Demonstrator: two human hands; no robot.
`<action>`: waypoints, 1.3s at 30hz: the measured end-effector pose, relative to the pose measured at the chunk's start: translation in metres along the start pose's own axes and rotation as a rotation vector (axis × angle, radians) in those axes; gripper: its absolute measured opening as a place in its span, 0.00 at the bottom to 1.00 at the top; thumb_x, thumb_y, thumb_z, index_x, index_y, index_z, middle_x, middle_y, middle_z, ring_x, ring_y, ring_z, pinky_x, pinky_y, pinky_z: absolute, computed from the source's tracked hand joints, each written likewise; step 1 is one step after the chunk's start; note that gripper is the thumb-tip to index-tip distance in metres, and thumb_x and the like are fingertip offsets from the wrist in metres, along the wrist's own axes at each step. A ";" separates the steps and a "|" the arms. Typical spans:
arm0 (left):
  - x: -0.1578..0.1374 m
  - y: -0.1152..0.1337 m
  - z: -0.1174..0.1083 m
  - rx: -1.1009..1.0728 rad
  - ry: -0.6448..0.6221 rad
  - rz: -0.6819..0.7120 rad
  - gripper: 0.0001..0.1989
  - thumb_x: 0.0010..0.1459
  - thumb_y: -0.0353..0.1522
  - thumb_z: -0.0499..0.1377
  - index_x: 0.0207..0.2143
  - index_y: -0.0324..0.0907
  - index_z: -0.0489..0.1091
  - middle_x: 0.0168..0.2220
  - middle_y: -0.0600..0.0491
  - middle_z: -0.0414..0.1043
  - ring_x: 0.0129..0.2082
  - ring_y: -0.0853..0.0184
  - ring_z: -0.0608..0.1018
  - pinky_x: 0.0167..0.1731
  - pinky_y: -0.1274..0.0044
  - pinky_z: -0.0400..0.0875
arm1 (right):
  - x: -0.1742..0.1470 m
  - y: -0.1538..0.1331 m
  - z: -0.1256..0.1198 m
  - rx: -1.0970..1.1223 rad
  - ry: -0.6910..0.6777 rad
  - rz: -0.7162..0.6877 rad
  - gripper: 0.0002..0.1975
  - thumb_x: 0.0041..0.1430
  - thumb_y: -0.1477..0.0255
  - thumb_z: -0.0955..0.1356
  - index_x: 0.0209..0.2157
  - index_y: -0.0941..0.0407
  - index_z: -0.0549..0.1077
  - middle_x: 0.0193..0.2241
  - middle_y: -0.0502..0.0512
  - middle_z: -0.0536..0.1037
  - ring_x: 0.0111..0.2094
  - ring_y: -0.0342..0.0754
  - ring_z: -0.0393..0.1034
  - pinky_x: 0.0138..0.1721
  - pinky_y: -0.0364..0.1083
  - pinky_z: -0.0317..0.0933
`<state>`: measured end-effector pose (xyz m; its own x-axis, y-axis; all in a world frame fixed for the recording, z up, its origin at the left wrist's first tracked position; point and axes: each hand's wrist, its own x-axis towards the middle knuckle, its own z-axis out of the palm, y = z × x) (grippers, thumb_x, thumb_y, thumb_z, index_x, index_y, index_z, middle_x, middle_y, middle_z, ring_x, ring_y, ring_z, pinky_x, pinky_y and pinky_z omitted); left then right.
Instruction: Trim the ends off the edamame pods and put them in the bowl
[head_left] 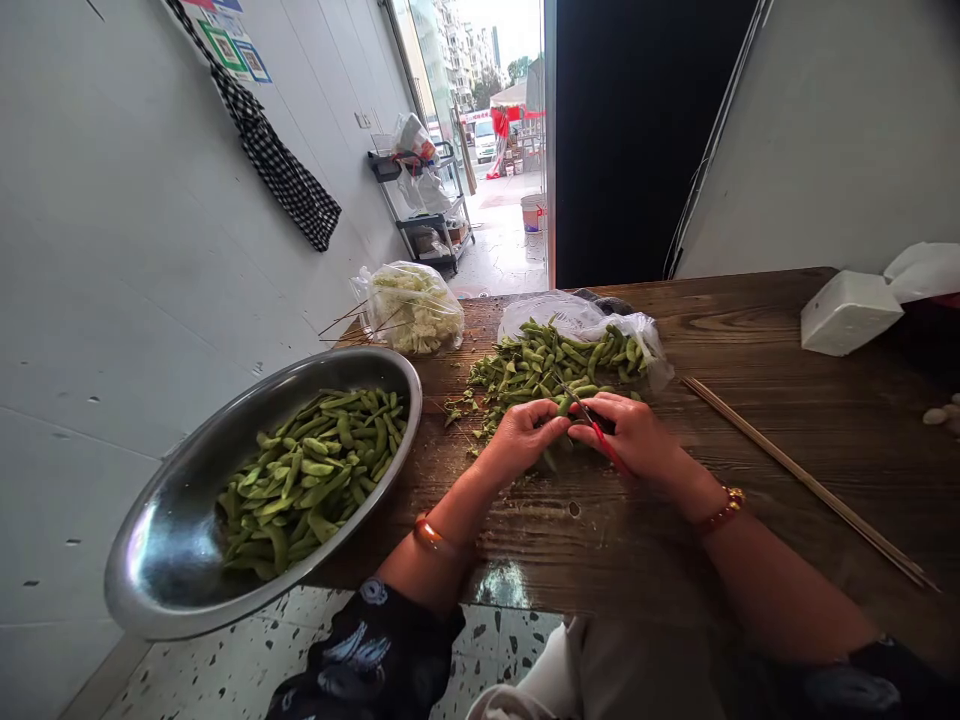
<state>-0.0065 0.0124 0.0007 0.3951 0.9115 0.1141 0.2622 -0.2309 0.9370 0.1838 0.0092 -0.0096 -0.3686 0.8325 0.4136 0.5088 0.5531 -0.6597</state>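
In the head view my left hand (523, 437) pinches a green soybean pod (564, 406) between thumb and fingers. My right hand (628, 432) is closed around red-handled scissors (611, 449), whose blades point away from me, up against the pod. Just beyond both hands lies a heap of soybean pods (559, 358) with trimmed bits, partly on a clear plastic bag (562, 312). To the left, a large steel bowl (176, 500) holds many more pods (315, 475).
A bag of cauliflower (416, 310) sits at the table's far left corner. Thin wooden sticks (806, 480) lie along the right of the wooden table (742, 330). At the far right stands a white tissue box (850, 312). A cart (427, 215) is by the doorway.
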 end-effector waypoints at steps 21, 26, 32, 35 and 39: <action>0.000 0.009 -0.007 -0.715 0.192 -0.215 0.18 0.49 0.40 0.65 0.33 0.40 0.61 0.20 0.62 0.63 0.10 0.82 0.56 0.09 0.86 0.47 | -0.002 0.002 0.000 -0.163 0.045 0.021 0.21 0.55 0.55 0.69 0.44 0.55 0.73 0.41 0.57 0.75 0.38 0.52 0.73 0.40 0.50 0.67; 0.000 0.008 -0.004 -0.779 0.149 -0.241 0.18 0.48 0.40 0.66 0.33 0.39 0.62 0.22 0.60 0.68 0.10 0.83 0.58 0.10 0.86 0.48 | -0.002 0.002 0.004 -0.168 0.028 -0.016 0.20 0.54 0.55 0.69 0.43 0.53 0.73 0.41 0.56 0.75 0.38 0.52 0.73 0.41 0.50 0.68; -0.002 0.007 0.001 -0.762 0.066 -0.239 0.19 0.48 0.41 0.66 0.33 0.40 0.62 0.23 0.58 0.71 0.10 0.82 0.59 0.09 0.86 0.47 | -0.002 -0.002 0.003 -0.124 0.078 -0.039 0.19 0.55 0.55 0.69 0.41 0.54 0.72 0.39 0.56 0.75 0.36 0.51 0.72 0.39 0.50 0.67; -0.002 0.005 0.003 -0.779 0.044 -0.260 0.19 0.48 0.41 0.66 0.33 0.40 0.62 0.24 0.57 0.71 0.10 0.82 0.59 0.09 0.86 0.47 | -0.002 -0.003 0.003 -0.097 0.104 -0.060 0.17 0.56 0.55 0.68 0.40 0.54 0.73 0.36 0.57 0.75 0.37 0.51 0.72 0.39 0.49 0.67; -0.002 0.005 0.003 -0.800 0.046 -0.268 0.19 0.48 0.41 0.66 0.33 0.40 0.62 0.23 0.57 0.71 0.10 0.83 0.58 0.09 0.87 0.47 | -0.002 -0.003 0.003 -0.107 0.103 -0.064 0.16 0.58 0.56 0.67 0.39 0.54 0.73 0.35 0.56 0.75 0.37 0.51 0.72 0.39 0.49 0.67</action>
<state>-0.0029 0.0084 0.0043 0.3679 0.9180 -0.1480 -0.3672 0.2896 0.8839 0.1807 0.0053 -0.0103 -0.3238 0.7916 0.5181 0.5688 0.6005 -0.5620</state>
